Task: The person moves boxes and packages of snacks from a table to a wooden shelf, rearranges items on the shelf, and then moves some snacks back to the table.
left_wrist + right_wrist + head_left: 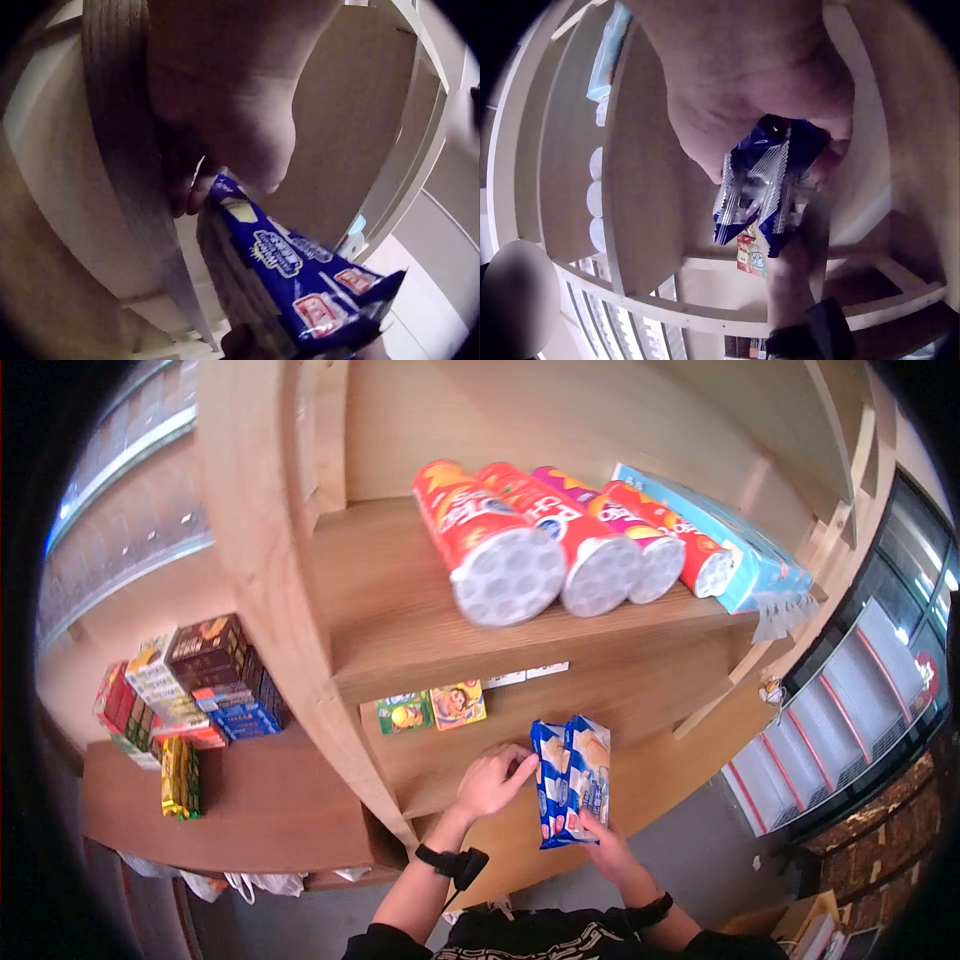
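While two blue-and-white packets [590,760] are gripped at their lower end between the thumb and fingers of the right hand [612,855], their left edge is touched by the left hand [493,780]; whether it is pinched there cannot be told. Above the packets, four canisters [580,530] are laid on a wooden shelf [370,590], beside a light-blue box [745,545]. Beyond the packets, to their upper left, small boxes [458,705] are seen; farther left of them, stacked cartons [205,660] are borne by a brown shelf [300,800].
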The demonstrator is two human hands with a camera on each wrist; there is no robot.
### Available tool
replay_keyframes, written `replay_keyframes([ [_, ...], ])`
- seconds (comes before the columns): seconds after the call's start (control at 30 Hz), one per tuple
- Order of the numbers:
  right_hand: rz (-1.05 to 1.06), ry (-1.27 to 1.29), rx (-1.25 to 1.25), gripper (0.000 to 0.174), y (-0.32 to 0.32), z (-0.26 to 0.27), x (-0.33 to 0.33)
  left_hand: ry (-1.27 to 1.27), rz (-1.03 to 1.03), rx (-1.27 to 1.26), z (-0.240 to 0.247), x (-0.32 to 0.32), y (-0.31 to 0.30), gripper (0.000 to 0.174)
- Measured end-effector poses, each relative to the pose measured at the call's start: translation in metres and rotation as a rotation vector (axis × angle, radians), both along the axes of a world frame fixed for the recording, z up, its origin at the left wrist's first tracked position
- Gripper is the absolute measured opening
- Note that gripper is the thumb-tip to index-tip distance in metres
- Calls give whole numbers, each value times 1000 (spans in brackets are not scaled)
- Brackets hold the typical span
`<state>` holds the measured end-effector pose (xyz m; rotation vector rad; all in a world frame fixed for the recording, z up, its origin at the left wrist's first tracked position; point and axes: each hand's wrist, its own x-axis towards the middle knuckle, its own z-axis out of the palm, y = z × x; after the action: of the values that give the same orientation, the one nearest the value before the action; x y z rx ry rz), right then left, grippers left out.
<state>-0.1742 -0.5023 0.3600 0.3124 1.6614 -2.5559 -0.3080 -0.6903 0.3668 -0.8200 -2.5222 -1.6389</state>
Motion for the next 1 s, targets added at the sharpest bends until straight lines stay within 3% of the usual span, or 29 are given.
replay_keyframes([
  [0.13,14,11,109,40,-14,11,-5,-65,-12,-48,0,2,-8,52],
  [0.2,68,57,179,38,-16,10,-8,-315,-73,35,-2,6,-12,50],
  [0.23,113,93,248,36,-15,11,-9,-332,-94,210,1,21,-12,51],
  [0.3,235,121,324,38,-17,17,-10,-344,-192,446,-13,49,-15,66],
  [0.4,441,269,497,45,-19,16,-10,-282,-176,350,-28,94,-26,87],
  [0.43,529,302,601,67,-16,12,-14,-289,-140,354,-29,102,-29,87],
  [0.47,569,300,593,67,-17,11,-15,-440,-181,400,-30,112,-30,83],
  [0.5,584,458,752,77,-20,13,-16,-591,-220,455,-31,122,-31,79],
  [0.57,701,649,929,99,-20,15,-21,-614,-200,466,-41,135,-31,71],
  [0.63,823,659,976,98,-17,16,-23,-602,-129,489,-39,155,-28,49],
  [0.77,1036,713,1075,92,-16,13,-22,-890,-92,541,-71,191,-21,42],
  [0.8,1074,745,1057,90,-16,8,-21,-758,-22,610,-76,202,-14,42],
  [0.87,1128,802,977,86,-16,-3,-21,-812,160,631,-82,218,-8,45],
  [0.93,1313,573,890,81,-15,-10,-19,-855,253,616,-83,228,-6,48],
  [1.0,1375,585,838,81,-16,-20,-18,-877,379,639,-84,238,-4,52],
])
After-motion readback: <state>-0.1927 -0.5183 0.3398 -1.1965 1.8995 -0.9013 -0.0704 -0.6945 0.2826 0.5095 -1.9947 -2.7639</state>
